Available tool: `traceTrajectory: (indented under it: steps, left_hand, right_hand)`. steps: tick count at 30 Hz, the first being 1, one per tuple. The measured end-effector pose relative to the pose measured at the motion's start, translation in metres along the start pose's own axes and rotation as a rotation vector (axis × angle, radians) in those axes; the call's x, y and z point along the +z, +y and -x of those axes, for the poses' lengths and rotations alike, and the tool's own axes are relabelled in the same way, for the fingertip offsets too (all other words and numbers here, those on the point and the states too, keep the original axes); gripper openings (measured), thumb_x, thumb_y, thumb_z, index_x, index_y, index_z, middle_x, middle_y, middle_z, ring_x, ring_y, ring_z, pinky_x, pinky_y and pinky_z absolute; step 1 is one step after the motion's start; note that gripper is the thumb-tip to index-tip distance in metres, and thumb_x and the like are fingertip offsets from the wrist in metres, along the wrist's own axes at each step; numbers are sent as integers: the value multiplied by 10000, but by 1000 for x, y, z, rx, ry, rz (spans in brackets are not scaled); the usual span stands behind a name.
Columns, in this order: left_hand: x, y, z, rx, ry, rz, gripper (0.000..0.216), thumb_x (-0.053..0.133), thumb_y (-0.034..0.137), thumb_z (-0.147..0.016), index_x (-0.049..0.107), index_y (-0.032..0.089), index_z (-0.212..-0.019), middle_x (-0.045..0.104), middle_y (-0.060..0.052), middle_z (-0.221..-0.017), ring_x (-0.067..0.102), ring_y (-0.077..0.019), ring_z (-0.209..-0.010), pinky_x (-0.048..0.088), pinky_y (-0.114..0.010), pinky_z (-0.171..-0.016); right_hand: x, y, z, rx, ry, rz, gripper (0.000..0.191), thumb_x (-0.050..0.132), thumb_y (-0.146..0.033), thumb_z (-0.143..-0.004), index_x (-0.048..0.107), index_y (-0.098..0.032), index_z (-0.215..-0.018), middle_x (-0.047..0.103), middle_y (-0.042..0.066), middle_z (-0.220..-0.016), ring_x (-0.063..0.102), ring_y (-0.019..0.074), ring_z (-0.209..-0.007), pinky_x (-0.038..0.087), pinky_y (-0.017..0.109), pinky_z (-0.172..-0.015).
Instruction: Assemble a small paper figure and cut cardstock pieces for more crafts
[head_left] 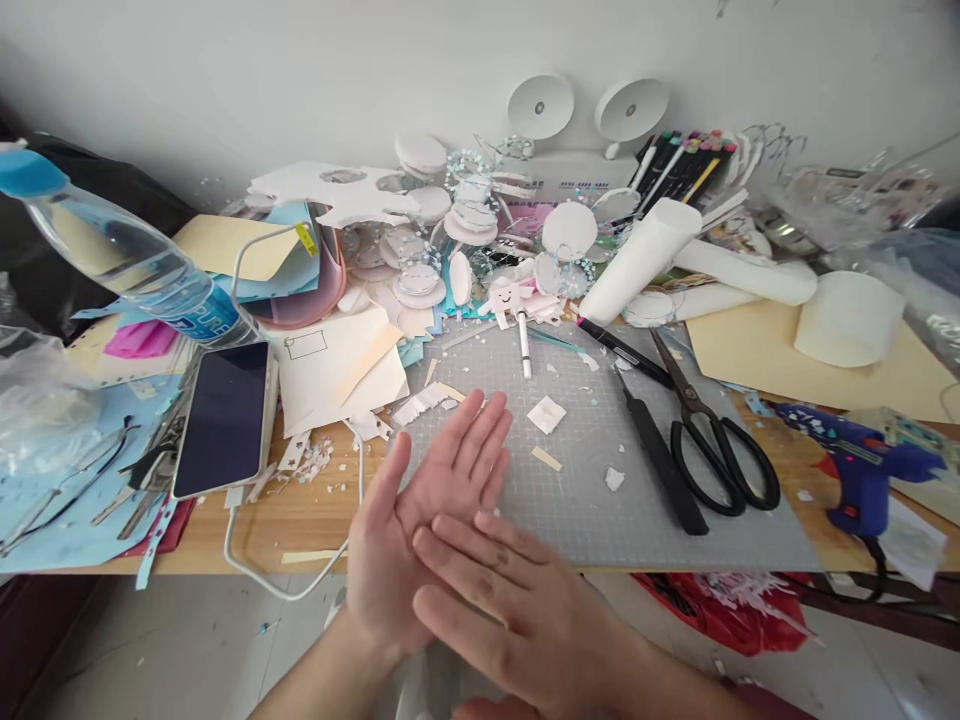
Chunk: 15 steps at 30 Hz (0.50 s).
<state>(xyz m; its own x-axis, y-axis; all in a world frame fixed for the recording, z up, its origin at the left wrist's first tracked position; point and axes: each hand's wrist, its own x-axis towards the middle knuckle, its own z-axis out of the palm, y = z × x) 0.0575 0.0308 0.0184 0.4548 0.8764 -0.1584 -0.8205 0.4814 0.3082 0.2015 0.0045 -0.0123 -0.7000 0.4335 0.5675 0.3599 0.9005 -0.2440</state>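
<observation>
Palm up, my left hand (427, 520) lies over the near edge of the grey cutting mat (585, 480), fingers stretched out and nothing in it. My right hand (525, 600) rests palm down across the left palm, its fingers spread flat. Whatever might be between the palms is hidden. Just beyond the fingertips are a small white paper square (546, 415) and some paper scraps. To the right lie a black craft knife (660, 460) and black-handled scissors (712, 430).
A water bottle (142, 250) and a phone (225, 415) with a white cable stand left. Paper rolls (641, 260), a blue glue gun (855, 465) and felt pens (679, 170) are right. White foam discs (570, 230) crowd the back by the wall. A red bag (720, 610) sits below the edge.
</observation>
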Motion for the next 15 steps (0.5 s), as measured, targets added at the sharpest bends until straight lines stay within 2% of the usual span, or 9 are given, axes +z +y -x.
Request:
traceTrajectory:
  steps: [4,7,11,13,15]
  left_hand:
    - [-1,-10,0,3,56,-26,624,238,552,-988,452,188,-1447,430,-43,-1535,206,-189,-1495,14,-360,-1236]
    - [-1,-16,2,29,123,-70,624,250,568,-975,489,204,-1423,445,-30,-1526,184,-189,-1501,-5,-361,-1237]
    - [-2,-23,6,2,189,-95,640,267,589,-957,540,199,-1384,458,-39,-1516,191,-204,-1500,7,-380,-1243]
    - [-3,-23,7,-40,208,-106,651,264,608,-949,559,207,-1369,455,-37,-1518,195,-213,-1499,28,-404,-1245]
    - [-4,-19,8,-70,190,-141,673,249,635,-940,565,220,-1365,454,-38,-1517,212,-233,-1495,76,-443,-1243]
  right_hand:
    - [8,-1,-8,32,88,-49,399,423,-266,-983,532,-70,-1314,609,88,-1367,423,178,-1391,254,354,-1215]
    - [13,-1,-10,92,203,-124,328,467,-118,-950,578,-85,-1257,697,76,-1235,514,154,-1305,348,322,-1173]
    - [14,-3,-13,228,381,-407,297,488,-33,-927,617,-128,-1176,738,88,-1023,630,158,-1109,525,309,-996]
    - [11,-3,-16,307,432,-539,301,514,3,-895,638,-165,-1112,728,70,-954,659,162,-997,559,308,-897]
    - [8,-1,-16,477,481,-661,275,561,-4,-875,655,-214,-1027,711,32,-912,660,151,-917,555,298,-842]
